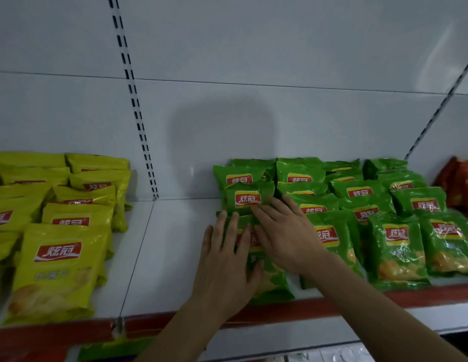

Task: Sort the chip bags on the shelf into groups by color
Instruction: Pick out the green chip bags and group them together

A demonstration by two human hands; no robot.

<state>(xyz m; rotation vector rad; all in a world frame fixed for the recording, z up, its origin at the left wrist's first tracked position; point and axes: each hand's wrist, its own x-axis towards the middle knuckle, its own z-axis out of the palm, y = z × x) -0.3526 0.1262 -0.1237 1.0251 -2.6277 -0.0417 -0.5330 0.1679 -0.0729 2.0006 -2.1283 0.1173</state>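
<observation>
Centre frame: left hand (222, 259) and right hand (285, 233), fingers straight and flat, press on a green chip bag (269, 280); yellow chip bags (58, 259) lie lower left on the shelf (170, 246).

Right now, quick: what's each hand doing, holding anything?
Left hand: open, fingers straight, pressing flat on the front green chip bag.
Right hand: open, fingers spread flat across the same bag, fingertips reaching the green bag behind.

Red bags (460, 184) cut off at right edge
</observation>
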